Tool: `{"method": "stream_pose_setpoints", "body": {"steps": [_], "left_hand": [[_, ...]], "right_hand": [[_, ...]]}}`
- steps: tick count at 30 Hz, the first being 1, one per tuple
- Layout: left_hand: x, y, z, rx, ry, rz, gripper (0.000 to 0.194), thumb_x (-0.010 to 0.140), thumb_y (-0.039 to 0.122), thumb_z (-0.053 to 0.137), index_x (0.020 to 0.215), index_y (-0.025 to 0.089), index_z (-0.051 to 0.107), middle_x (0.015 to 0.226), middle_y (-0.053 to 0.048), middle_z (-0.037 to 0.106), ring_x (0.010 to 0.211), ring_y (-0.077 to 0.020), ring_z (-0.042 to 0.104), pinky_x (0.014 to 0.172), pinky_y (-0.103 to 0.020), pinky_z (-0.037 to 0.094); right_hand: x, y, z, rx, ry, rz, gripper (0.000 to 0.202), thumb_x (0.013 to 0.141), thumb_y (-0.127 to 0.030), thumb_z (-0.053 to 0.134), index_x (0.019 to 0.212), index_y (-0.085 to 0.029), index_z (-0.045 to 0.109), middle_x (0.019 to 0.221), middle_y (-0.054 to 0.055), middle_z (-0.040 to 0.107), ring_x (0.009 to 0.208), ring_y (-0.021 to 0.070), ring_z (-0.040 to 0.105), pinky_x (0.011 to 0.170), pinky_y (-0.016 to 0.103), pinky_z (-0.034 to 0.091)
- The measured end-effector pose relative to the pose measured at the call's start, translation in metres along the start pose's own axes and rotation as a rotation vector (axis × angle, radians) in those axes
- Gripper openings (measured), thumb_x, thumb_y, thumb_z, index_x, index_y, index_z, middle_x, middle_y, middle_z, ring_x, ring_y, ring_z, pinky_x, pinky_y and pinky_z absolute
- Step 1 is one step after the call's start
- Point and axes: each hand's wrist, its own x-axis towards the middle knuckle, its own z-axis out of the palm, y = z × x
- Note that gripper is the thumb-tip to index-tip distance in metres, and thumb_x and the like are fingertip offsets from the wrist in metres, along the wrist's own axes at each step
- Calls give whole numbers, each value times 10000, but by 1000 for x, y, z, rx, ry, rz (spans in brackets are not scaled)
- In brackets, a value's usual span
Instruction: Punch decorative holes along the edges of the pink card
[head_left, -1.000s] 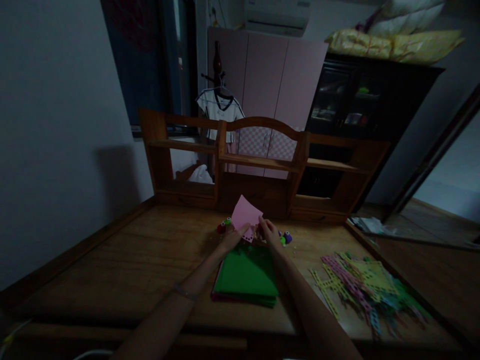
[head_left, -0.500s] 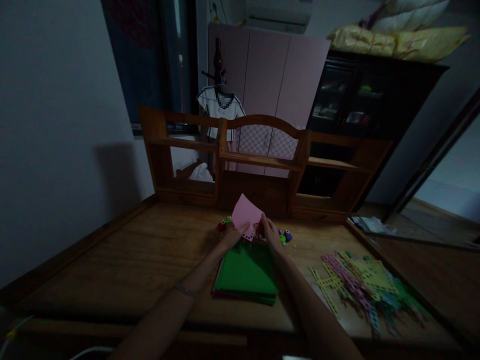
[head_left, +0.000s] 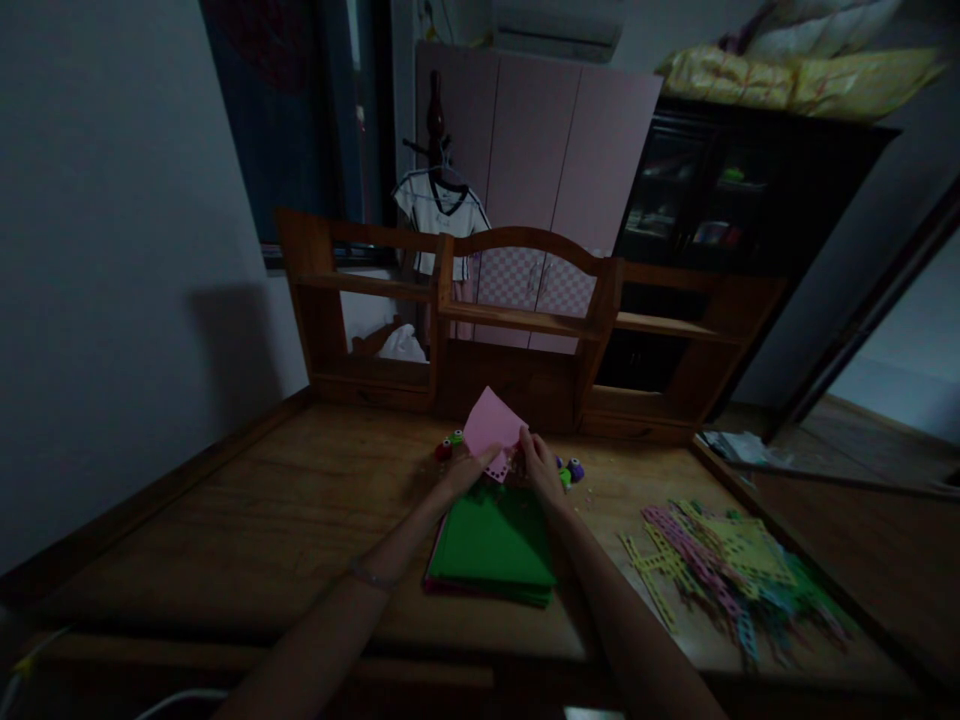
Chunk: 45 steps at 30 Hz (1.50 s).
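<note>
Pink, thin and roughly square, a sheet punched with dark holes near its lower corner point(head_left: 489, 418) is pinched by the left hand point(head_left: 474, 470), whose thumb is pressed flat on its face, just beyond the far edge of a neat stack of bright green sheets point(head_left: 491, 550). By the right hand point(head_left: 540, 465), fingers bent and nearly closed, the sheet's right corner is met above the stack's far right corner; whether the sheet or something dark red under the fingertips is gripped cannot be told (the light is dim).

Beyond the stack, a small red-and-green figure with bulging white eyes point(head_left: 448, 446) is seen past its left side, and a purple-and-green one point(head_left: 570, 472) past its right. Pale crumbs point(head_left: 589, 495) are scattered near the latter. Well to the right of the stack, a tangled heap of yellow, pink, blue and green perforated strips point(head_left: 712, 560) is spread on the same light-brown wooden tabletop point(head_left: 300, 510). Behind the stack, the tabletop is closed off by a brown wooden shelf unit point(head_left: 525, 320).
</note>
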Motion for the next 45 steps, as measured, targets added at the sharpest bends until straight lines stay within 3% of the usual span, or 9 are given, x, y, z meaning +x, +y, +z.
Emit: {"method": "stream_pose_setpoints", "body": {"steps": [6,14,23,28,33,39,45], "left_hand": [[-1,3,-1,-35,-43,-6,411,723,369,664,1060,135,640,1128,-104,663,1008,-224,635,902,-332,499],[-6,8,1,6,-12,-17,375,742,361,650,1055,155,647,1086,-90,681,985,-222,643,870,-316,511],[-7,8,0,67,-17,7,390,749,345,635,1096,169,630,1116,-81,669,994,-214,636,856,-297,512],[-3,4,1,102,25,-19,401,734,350,644,1086,160,626,1097,-89,675,1004,-214,632,899,-302,489],[-3,8,0,124,11,31,328,732,349,642,1007,173,660,1094,-79,677,1062,-209,605,983,-292,425],[-7,10,0,121,26,-30,399,726,366,653,1072,168,634,1108,-92,671,1029,-226,621,931,-314,464],[-6,8,0,123,17,-8,330,733,341,642,1022,183,652,1100,-85,675,1030,-221,621,926,-286,461]], "right_hand": [[7,11,0,105,-106,85,545,747,-750,451,653,-216,506,504,-20,523,411,132,461,412,260,334],[2,11,4,205,-176,166,455,748,-687,529,762,-233,518,516,-51,504,396,118,453,381,229,327],[3,5,1,198,-222,261,503,716,-709,538,775,-211,574,577,-15,571,446,131,507,412,231,361],[0,2,4,217,-283,237,522,730,-732,494,677,-215,547,442,-36,485,369,123,433,383,235,305],[-2,-2,6,240,-253,208,515,715,-718,532,702,-204,559,508,-20,543,381,116,438,371,235,313],[-3,-4,5,209,-240,203,517,724,-727,509,696,-212,554,462,-31,495,378,123,430,387,243,333],[-3,-6,4,200,-247,193,536,715,-743,501,686,-209,535,458,-32,473,377,120,415,371,237,311]]}}
